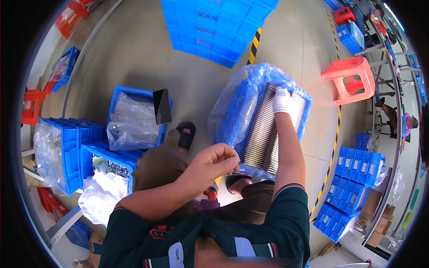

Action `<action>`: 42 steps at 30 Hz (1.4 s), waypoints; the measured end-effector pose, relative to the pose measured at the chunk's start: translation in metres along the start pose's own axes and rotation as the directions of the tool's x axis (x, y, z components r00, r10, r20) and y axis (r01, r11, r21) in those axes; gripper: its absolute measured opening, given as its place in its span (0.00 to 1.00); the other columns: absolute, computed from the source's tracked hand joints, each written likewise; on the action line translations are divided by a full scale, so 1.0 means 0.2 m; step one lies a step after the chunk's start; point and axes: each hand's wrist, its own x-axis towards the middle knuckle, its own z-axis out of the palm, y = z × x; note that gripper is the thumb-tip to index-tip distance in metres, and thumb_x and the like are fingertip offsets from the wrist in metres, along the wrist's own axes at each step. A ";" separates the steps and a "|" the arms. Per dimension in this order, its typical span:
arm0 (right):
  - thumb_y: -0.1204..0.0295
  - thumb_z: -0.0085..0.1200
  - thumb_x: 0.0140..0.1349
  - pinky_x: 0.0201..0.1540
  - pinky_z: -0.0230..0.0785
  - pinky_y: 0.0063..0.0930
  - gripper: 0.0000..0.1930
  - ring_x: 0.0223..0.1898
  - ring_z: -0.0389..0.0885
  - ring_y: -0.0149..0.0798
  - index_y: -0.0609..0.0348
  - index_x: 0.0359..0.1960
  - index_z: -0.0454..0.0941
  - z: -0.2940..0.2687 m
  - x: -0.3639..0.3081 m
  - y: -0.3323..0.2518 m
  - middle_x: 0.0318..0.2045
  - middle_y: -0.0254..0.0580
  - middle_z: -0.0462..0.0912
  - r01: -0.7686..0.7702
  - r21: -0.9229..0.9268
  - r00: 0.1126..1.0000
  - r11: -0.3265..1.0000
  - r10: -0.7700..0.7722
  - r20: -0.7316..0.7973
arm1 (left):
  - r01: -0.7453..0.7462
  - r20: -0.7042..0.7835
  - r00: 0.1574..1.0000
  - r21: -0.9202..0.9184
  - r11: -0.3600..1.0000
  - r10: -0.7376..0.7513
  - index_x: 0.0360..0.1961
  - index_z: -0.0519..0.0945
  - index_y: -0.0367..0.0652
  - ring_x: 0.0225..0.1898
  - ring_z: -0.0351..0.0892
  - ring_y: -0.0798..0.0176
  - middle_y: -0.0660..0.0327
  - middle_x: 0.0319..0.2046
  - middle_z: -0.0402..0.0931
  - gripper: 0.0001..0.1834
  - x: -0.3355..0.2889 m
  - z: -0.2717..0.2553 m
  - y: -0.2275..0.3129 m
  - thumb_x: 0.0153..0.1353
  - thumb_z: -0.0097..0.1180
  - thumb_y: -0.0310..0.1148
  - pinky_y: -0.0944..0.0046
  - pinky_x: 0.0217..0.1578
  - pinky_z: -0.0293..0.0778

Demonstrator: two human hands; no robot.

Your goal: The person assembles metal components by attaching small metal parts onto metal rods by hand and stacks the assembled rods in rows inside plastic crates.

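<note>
My right hand (282, 101), in a white glove, reaches into a blue plastic crate (307, 96) in front of me. It touches the long rows of thin, flat metal-coloured parts (258, 136) packed inside; its fingertips are hidden, so their grip cannot be told. Clear plastic lining (229, 102) hangs over the crate's left side. Bare and bent inward, my left hand (214, 164) is held above my lap near the crate's front left corner. Its fingers are curled, thumb against them, and whatever may be between them does not show.
A tall stack of blue crates (210, 33) stands ahead. To my left, another crate (117, 96) carries plastic-covered parts and a dark phone-like slab (162, 106). Further right are a red stool (351, 79) and stacked blue bins (351, 192). Yellow-black tape (254, 47) marks the floor.
</note>
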 end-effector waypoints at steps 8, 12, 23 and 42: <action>0.74 0.40 0.57 0.35 0.74 0.36 0.10 0.34 0.79 0.44 0.56 0.30 0.77 0.00 0.06 0.00 0.32 0.45 0.78 -0.053 -0.023 0.998 0.998 0.054 0.033 | 0.018 -0.003 1.000 0.006 1.000 -0.018 0.34 0.72 0.40 0.32 0.69 0.75 0.63 0.31 0.73 0.05 0.00 0.01 0.01 0.60 0.48 0.30 0.75 0.37 0.66; 0.73 0.41 0.58 0.34 0.73 0.33 0.10 0.34 0.79 0.41 0.57 0.29 0.77 -0.03 0.01 -0.06 0.32 0.43 0.78 -0.031 -0.157 0.999 0.987 0.027 -0.032 | 0.016 -0.004 1.000 0.004 1.000 -0.016 0.34 0.72 0.40 0.32 0.69 0.75 0.63 0.31 0.73 0.05 0.00 0.00 0.01 0.60 0.48 0.30 0.75 0.37 0.66; 0.71 0.38 0.59 0.35 0.71 0.36 0.12 0.30 0.79 0.45 0.60 0.30 0.76 -0.10 0.01 -0.18 0.28 0.50 0.79 0.156 0.019 0.987 0.988 -0.155 -0.029 | 0.019 0.003 1.000 0.024 1.000 -0.019 0.34 0.72 0.41 0.32 0.69 0.74 0.64 0.30 0.73 0.04 -0.02 -0.01 0.02 0.60 0.47 0.29 0.74 0.36 0.65; 0.73 0.45 0.55 0.35 0.72 0.33 0.09 0.34 0.81 0.40 0.51 0.33 0.80 -0.12 0.06 -0.20 0.30 0.39 0.82 0.016 -0.157 0.991 0.988 0.006 0.134 | 0.022 0.025 0.999 0.004 1.000 -0.022 0.36 0.72 0.40 0.30 0.66 0.75 0.66 0.28 0.72 0.06 -0.02 -0.01 0.01 0.60 0.49 0.31 0.75 0.35 0.63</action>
